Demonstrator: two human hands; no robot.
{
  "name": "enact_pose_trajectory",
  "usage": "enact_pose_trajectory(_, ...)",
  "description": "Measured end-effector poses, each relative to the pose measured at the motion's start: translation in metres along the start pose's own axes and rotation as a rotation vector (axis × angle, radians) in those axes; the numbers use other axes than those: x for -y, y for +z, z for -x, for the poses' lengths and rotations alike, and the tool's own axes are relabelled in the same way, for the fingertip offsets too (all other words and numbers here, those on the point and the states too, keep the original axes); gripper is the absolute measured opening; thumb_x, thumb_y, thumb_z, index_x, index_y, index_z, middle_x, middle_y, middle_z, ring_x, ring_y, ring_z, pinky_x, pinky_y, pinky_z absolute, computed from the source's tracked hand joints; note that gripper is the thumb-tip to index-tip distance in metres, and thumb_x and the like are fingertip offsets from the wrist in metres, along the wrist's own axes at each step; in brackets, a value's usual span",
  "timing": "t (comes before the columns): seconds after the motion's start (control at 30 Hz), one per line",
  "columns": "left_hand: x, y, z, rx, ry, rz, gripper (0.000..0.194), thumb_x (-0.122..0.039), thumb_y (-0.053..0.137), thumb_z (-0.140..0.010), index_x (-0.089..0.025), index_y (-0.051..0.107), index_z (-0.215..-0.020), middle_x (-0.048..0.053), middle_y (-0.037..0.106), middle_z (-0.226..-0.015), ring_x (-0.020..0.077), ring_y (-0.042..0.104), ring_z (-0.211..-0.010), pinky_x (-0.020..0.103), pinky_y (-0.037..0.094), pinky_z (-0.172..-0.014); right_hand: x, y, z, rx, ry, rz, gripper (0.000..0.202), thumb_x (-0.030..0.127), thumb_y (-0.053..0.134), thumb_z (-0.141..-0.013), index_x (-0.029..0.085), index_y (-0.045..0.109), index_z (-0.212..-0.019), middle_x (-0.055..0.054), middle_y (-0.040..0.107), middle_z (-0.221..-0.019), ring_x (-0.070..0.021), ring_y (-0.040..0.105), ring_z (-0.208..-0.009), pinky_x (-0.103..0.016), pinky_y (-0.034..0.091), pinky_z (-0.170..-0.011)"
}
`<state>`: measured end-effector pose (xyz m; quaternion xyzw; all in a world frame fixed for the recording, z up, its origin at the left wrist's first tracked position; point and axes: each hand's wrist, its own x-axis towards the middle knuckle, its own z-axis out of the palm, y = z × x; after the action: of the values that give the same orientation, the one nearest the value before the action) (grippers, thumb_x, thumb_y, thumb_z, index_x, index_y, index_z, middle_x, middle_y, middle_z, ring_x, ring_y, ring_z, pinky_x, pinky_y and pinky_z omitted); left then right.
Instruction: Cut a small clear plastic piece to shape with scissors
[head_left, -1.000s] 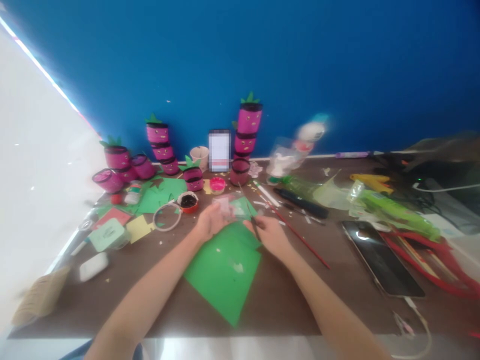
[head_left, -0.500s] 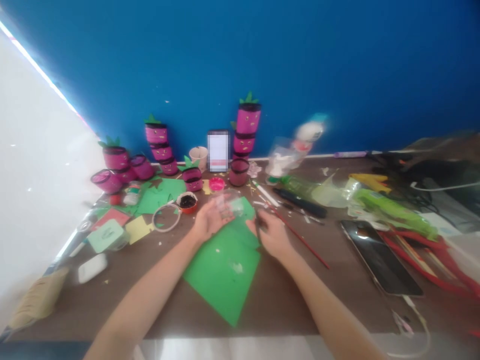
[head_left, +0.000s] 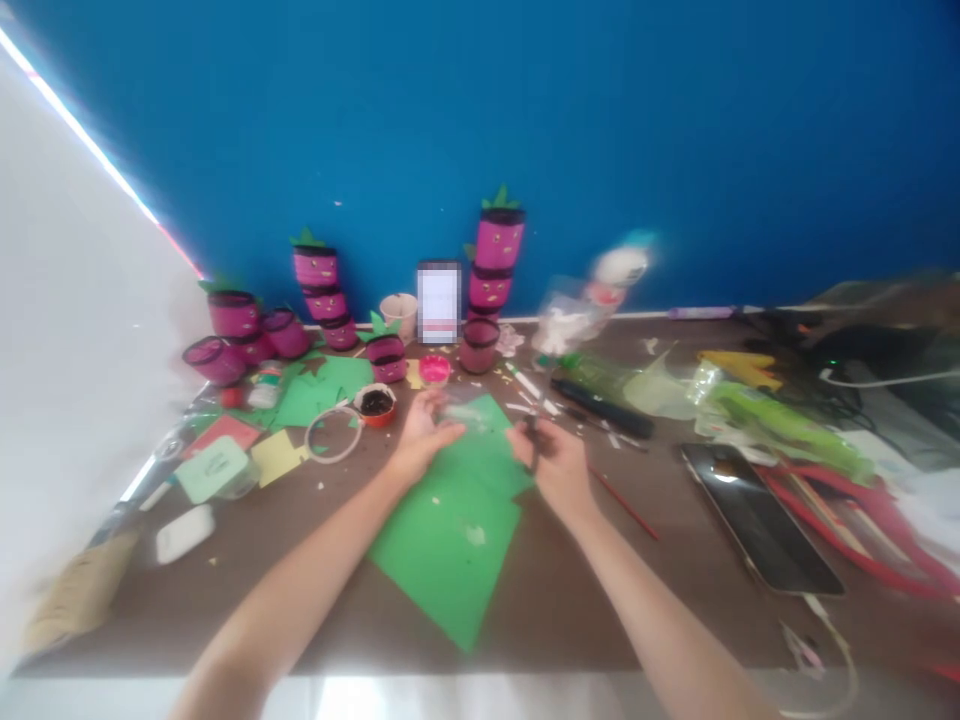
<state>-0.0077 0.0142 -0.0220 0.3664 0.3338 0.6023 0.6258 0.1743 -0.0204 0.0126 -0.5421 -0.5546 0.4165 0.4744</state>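
Over the green paper, my left hand is closed on a small piece of clear plastic, whose outline is blurred. My right hand grips dark-handled scissors at the paper's right edge, their blades pointing away from me. A gap separates the scissors from the plastic. Just left of my left hand are a small red pot of black paint and a clear ring. A thin red stick lies to the right of my right hand.
Purple cup stacks with green paper leaves stand by the blue wall, beside a propped phone. To the right lie a black phone on a cable, a green glue gun and a red-edged pouch. Yellow paper lies left.
My right hand has shifted slightly right, away from the plastic, and the scissors show more clearly. The plastic in my left hand now appears narrower, with the fingers more closed around it.
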Motion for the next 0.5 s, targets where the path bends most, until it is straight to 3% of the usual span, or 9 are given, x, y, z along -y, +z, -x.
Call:
enact_pose_trajectory(0.1,0.0045,-0.003,0.0009,-0.012,0.12,-0.185,0.062,-0.023,0.084,-0.049,-0.022,0.046,-0.099,0.003,0.05,-0.104,0.0187,0.051,-0.105,0.032,0.044,-0.089,-0.0025,0.0001,-0.0017,-0.009,0.006,-0.015,0.038,0.054,0.068,-0.066,0.017,0.062,-0.071,-0.002,0.059,-0.062,-0.014,0.053,-0.055,-0.026,0.043,-0.053)
enact_pose_trajectory(0.23,0.0051,-0.0023,0.0064,0.076,0.266,-0.377,0.061,-0.027,0.08,-0.057,-0.022,0.045,-0.107,0.006,0.048,-0.112,0.0224,0.048,-0.114,0.039,0.042,-0.097,-0.0065,0.0026,-0.0035,0.0,-0.02,0.06,0.038,0.054,0.068,-0.066,0.016,0.064,-0.072,-0.003,0.062,-0.062,-0.0139,0.053,-0.054,-0.027,0.044,-0.054)
enact_pose_trajectory(0.5,0.0042,0.0036,0.0079,0.083,0.466,-0.512,0.082,-0.03,0.077,-0.062,-0.025,0.028,-0.127,0.012,0.045,-0.124,0.0243,0.045,-0.122,0.043,0.039,-0.104,-0.0086,0.0063,-0.0039,0.041,-0.058,0.222,0.036,0.052,0.067,-0.068,0.016,0.063,-0.068,-0.004,0.064,-0.061,-0.0149,0.055,-0.055,-0.025,0.043,-0.052)
